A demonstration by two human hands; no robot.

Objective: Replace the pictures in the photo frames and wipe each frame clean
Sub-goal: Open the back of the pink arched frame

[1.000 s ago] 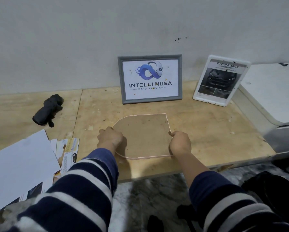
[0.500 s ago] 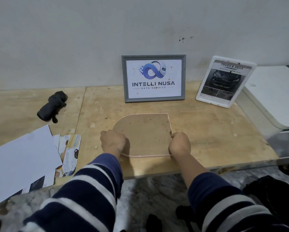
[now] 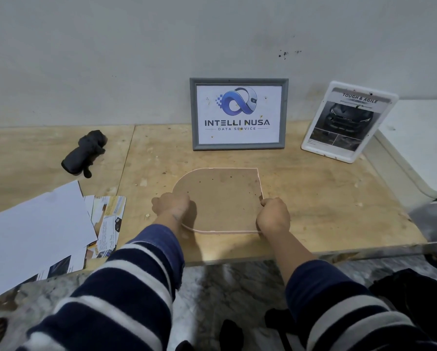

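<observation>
An arch-shaped frame [image 3: 222,198] with a pink rim lies face down on the plywood table [image 3: 326,198], its brown backing board up. My left hand [image 3: 170,205] grips its rounded left edge. My right hand [image 3: 273,215] grips its straight right edge, fingers curled at the rim. A grey frame [image 3: 239,114] with an "Intelli Nusa" print leans on the wall behind. To its right a white frame [image 3: 349,121] with a car picture leans there too.
A black cloth [image 3: 84,153] lies at the back left. White sheets [image 3: 32,231] and printed pictures [image 3: 108,224] are stacked at the left front. A white cabinet [image 3: 420,145] stands at the right. The table's front edge runs just under my wrists.
My left hand has slid a little to the right along the frame's rounded edge. The camera view has shifted slightly; the frame stays flat on the table.
</observation>
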